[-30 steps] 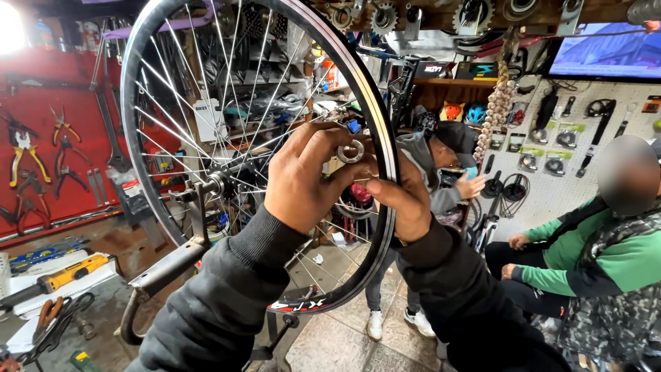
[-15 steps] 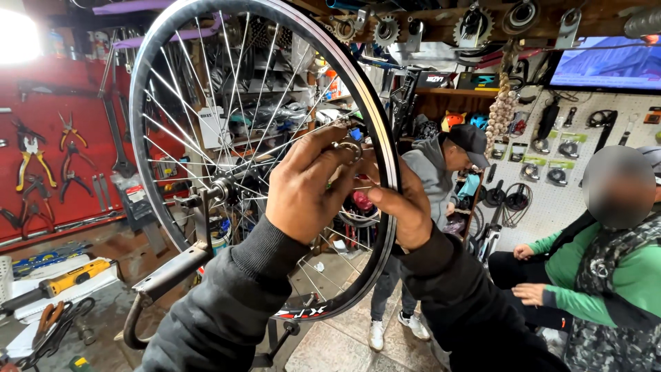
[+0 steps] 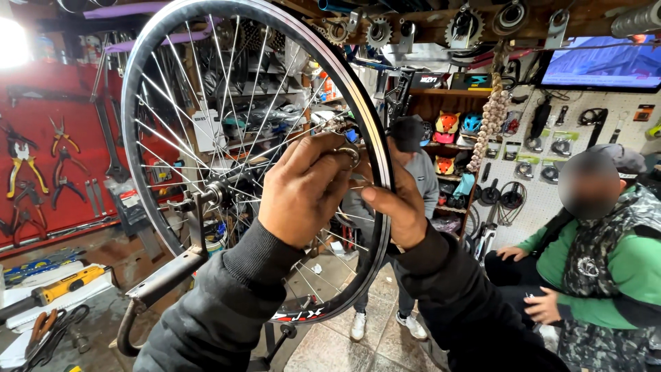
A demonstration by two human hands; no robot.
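The big black bicycle wheel with thin silver spokes (image 3: pixel 255 165) stands upright on a dark metal stand (image 3: pixel 186 258). The left hand (image 3: pixel 303 189) pinches a small round silver tool (image 3: pixel 349 156) near the rim, and the right hand (image 3: pixel 396 207) pinches a spoke beside it. Small, slow turns seem best here. Nearby spokes crowd the fingers. Red and yellow pliers (image 3: pixel 24 162) hang behind, and a person in a green jacket (image 3: pixel 606 275) sits close.

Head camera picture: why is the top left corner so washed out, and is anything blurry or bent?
Head view: a bright lamp blows out that corner; the wheel rim glints and bulges from wide-lens distortion; the left hand and right hand are sharp, holding a small metal tool; the seated person's face is blurred.
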